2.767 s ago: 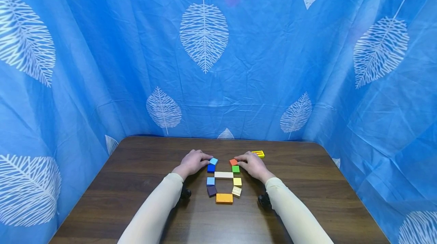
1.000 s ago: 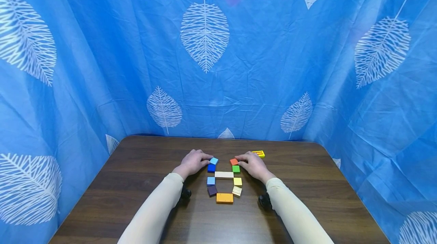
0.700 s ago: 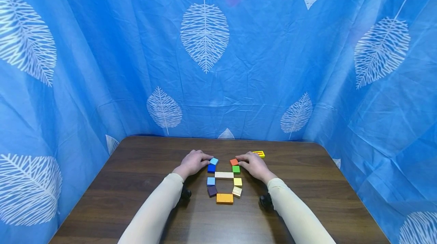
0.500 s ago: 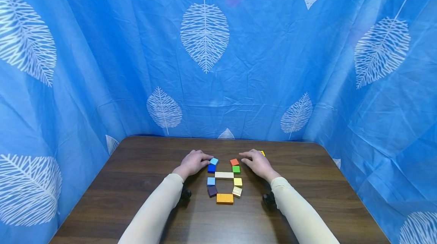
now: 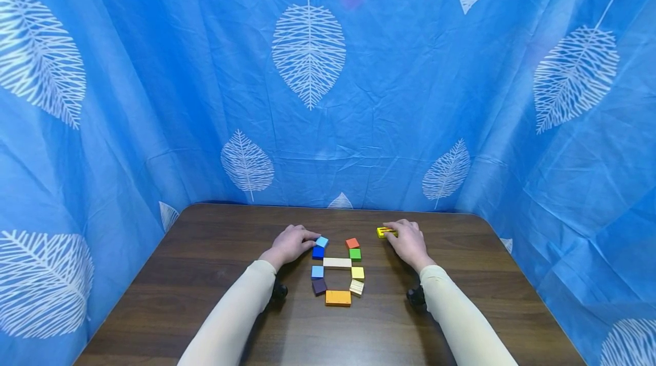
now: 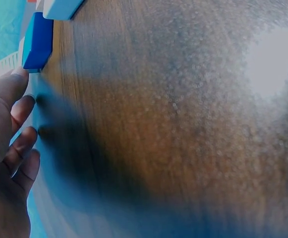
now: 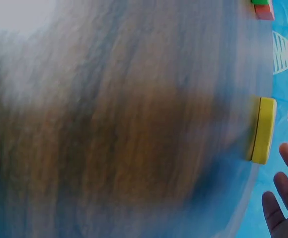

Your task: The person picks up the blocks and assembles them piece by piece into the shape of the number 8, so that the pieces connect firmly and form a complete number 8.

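In the head view, my left hand [image 5: 290, 243] is at the light blue block [image 5: 322, 241], thumb and index finger at its sides. The left wrist view shows the thumb by the dark blue block [image 6: 38, 42], the other fingers loosely bent; the index finger is mostly hidden. My right hand [image 5: 409, 242] is over the yellow block with red stripes [image 5: 382, 233], partly covering it. In the right wrist view, its fingers [image 7: 287, 191] are spread and apart from that yellow block [image 7: 264, 130].
Between the hands, blocks outline a figure: orange-red [image 5: 352, 243], green [image 5: 355, 254], long cream [image 5: 337, 263], yellow [image 5: 357, 272], striped wood [image 5: 356, 287], orange [image 5: 338, 298], dark purple [image 5: 319, 287] and pale blue [image 5: 317, 271]. A blue leaf-print curtain [image 5: 359, 98] hangs behind the brown table [image 5: 230, 229].
My right hand has left the orange-red block and moved right to the striped yellow block, its fingers opening on the way. My left hand stays at the light blue block.
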{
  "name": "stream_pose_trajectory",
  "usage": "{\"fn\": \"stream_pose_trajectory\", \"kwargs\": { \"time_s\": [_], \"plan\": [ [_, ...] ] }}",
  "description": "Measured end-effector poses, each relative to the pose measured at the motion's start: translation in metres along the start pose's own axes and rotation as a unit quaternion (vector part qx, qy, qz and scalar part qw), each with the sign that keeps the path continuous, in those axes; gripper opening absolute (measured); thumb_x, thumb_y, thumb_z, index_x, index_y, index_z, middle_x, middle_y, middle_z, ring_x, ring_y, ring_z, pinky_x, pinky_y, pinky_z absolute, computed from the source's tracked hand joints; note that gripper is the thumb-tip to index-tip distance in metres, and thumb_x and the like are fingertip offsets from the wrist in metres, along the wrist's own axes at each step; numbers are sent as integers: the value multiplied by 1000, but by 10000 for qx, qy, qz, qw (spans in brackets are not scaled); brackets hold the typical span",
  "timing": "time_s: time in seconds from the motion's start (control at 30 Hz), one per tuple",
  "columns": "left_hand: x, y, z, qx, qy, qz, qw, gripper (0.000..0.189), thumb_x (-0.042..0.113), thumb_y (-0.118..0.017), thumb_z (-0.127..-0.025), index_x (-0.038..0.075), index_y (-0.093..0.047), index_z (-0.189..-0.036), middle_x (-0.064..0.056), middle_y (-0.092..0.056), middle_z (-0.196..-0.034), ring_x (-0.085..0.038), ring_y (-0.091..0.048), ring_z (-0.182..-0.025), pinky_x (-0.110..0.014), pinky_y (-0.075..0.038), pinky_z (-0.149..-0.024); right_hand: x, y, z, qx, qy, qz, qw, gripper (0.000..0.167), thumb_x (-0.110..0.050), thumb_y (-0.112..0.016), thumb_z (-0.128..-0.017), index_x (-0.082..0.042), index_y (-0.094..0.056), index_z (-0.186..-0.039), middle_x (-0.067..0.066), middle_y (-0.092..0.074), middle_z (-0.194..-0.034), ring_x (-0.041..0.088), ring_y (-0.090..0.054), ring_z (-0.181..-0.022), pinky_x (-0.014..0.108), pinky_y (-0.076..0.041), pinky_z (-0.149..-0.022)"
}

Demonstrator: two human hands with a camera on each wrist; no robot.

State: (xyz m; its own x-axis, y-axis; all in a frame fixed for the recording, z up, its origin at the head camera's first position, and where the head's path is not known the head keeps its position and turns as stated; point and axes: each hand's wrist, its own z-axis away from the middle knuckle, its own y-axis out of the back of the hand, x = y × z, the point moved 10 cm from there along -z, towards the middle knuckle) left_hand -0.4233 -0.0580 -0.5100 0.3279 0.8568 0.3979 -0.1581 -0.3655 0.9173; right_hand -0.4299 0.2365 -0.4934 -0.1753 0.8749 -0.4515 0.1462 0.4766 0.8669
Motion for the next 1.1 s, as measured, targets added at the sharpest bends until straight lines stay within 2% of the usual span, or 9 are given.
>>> {"fn": "stream_pose_trajectory", "kwargs": {
  "time_s": [0.23, 0.57, 0.77, 1.1],
  "plan": [
    [1, 1, 0, 29, -46, -8, 10000, 33, 31, -63, -103, 28, -69, -135, 1, -65, -112, -21, -53, -103, -40, -48, -87, 9, -2, 2, -113, -156, 191, 9996, 39, -24, -68, -99, -9, -67, -136, 21, -56, -140, 47, -41, -132, 64, -34, -104],
    [1, 0, 0, 26, -55, -23, 10000, 33, 31, -63, -103, 27, -69, -135, 2, -65, -110, -20, -53, -101, -38, -47, -86, 8, -12, 3, -526, -57, 395, 9978, 45, -23, -64, -101, -6, -59, -143, 22, -48, -151, 48, -36, -139, 67, -31, -106],
    [0, -1, 0, 25, -60, -51, 10000, 33, 31, -63, -103, 28, -69, -136, 2, -65, -110, -20, -53, -101, -38, -48, -86, 7, -13, 5, -493, 25, 539, 9973, 44, -22, -68, -99, -7, -63, -140, 21, -54, -145, 47, -41, -134, 65, -35, -104],
    [-1, -1, 0, 66, -54, -12, 10000, 33, 31, -63, -103, 29, -69, -135, 2, -64, -109, -20, -52, -100, -38, -47, -85, 8, -8, 4, -256, 88, 553, 9981, 33, -21, -76, -93, -11, -74, -124, 16, -65, -125, 41, -49, -119, 58, -41, -96]
  ]
}}
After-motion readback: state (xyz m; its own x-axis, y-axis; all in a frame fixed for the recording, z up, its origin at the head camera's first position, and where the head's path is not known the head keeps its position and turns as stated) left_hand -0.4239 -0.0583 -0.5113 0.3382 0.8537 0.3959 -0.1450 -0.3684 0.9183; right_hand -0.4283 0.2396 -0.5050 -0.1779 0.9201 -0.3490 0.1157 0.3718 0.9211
